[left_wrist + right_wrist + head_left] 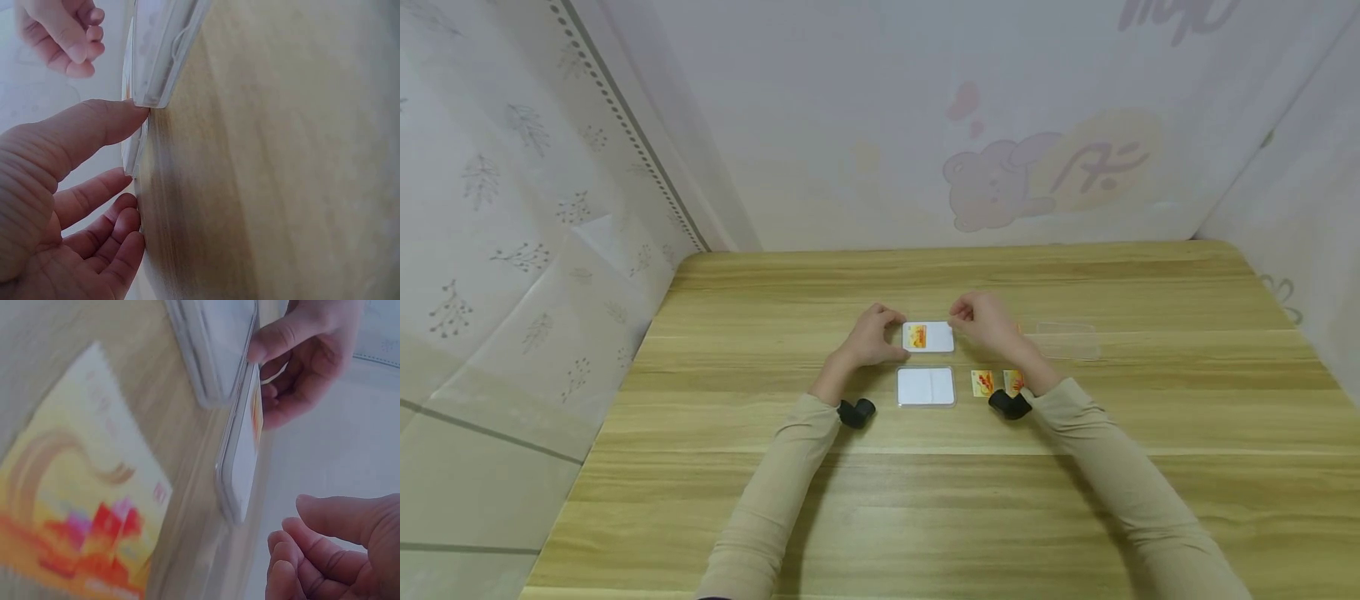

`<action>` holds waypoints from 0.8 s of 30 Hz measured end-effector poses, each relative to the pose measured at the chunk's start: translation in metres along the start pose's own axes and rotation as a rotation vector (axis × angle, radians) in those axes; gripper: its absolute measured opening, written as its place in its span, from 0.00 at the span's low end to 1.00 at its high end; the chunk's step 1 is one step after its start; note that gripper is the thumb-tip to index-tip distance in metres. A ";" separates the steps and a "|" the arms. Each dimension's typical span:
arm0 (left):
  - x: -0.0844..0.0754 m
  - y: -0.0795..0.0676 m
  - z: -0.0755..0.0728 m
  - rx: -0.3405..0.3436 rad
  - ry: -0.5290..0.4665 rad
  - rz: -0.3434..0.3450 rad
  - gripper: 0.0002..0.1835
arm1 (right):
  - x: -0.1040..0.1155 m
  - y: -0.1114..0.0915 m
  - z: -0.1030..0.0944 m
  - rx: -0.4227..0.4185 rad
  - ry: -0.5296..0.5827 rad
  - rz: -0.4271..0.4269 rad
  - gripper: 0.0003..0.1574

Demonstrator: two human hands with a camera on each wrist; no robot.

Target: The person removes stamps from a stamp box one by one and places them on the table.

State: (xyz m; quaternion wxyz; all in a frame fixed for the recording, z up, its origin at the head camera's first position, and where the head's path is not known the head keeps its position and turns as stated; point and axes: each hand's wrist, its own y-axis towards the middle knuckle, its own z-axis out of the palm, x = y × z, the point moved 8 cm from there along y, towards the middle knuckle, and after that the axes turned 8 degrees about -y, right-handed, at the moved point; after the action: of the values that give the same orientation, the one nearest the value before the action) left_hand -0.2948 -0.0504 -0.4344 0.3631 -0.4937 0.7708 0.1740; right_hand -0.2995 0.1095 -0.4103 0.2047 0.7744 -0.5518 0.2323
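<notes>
A shallow white case with a clear rim lies flat toward the back of the table, with a yellow-orange postage stamp on its left half. My left hand holds this case at its left end, thumb at the near corner and index finger at the far one. Just off the right end, my right hand hovers with loosely bent fingers; its thumb and index finger are apart in the right wrist view, nothing between them. Nearer me lies a second white case, its insert divided by a line.
Right of the near case lie two more stamps, one in full view and another partly covered by the black wrist camera. A clear plastic cover lies farther right. Behind the table hangs a printed curtain.
</notes>
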 end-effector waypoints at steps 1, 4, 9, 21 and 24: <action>0.000 0.000 0.000 -0.001 0.002 0.001 0.31 | 0.001 0.001 0.001 0.002 0.003 0.001 0.09; 0.000 0.000 0.000 -0.003 0.002 0.004 0.31 | 0.005 0.003 0.005 0.010 0.004 0.001 0.09; 0.000 0.000 0.000 -0.001 -0.005 0.000 0.31 | 0.011 0.006 0.012 0.050 -0.007 0.002 0.10; -0.001 0.000 -0.001 -0.009 -0.005 0.016 0.30 | 0.025 0.009 0.028 0.118 0.018 -0.035 0.10; -0.002 0.000 -0.001 -0.010 -0.007 0.014 0.30 | 0.027 0.011 0.032 0.123 0.015 -0.041 0.09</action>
State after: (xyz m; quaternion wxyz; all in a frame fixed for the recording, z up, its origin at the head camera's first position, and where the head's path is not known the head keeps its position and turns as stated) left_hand -0.2948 -0.0504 -0.4323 0.3622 -0.4894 0.7721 0.1819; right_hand -0.2978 0.0677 -0.4194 0.1656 0.7950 -0.5187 0.2676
